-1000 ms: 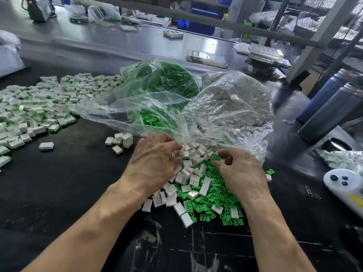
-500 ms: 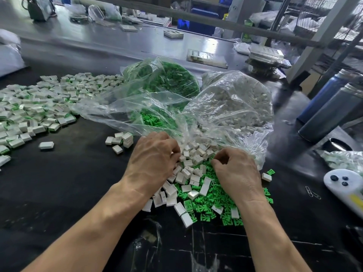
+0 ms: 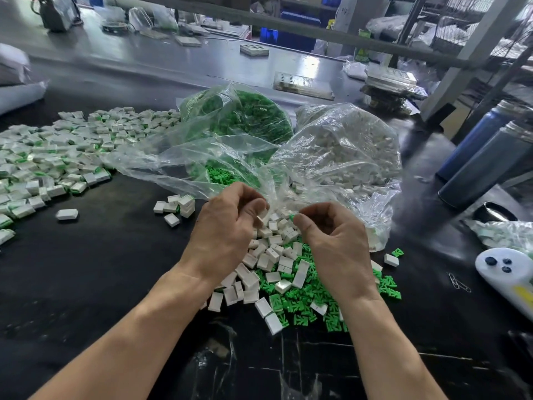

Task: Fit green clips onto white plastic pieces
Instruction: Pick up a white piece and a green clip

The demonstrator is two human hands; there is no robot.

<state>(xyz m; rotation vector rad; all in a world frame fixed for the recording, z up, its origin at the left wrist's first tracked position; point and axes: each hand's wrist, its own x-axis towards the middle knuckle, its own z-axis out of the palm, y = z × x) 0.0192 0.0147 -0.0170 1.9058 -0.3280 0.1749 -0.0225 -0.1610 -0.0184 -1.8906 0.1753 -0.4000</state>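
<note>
My left hand (image 3: 227, 226) is raised over the loose pile and pinches a white plastic piece (image 3: 262, 219) between thumb and fingers. My right hand (image 3: 331, 235) pinches a green clip (image 3: 292, 217) at its fingertips, a short gap from the white piece. Below both hands lies a mixed heap of white pieces (image 3: 274, 255) and green clips (image 3: 305, 301) on the black table (image 3: 101, 269). Behind them sit a clear bag of green clips (image 3: 248, 116) and a clear bag of white pieces (image 3: 340, 148).
A wide spread of assembled white-and-green pieces (image 3: 57, 151) covers the table's left. A small cluster (image 3: 176, 207) lies near my left hand. At the right are two dark bottles (image 3: 484, 157), a white controller (image 3: 507, 272), paper clips (image 3: 458, 282) and another small bag (image 3: 507, 235).
Both hands have lifted out of the pile, the left now pinching a white piece and the right a green clip, brought close together.
</note>
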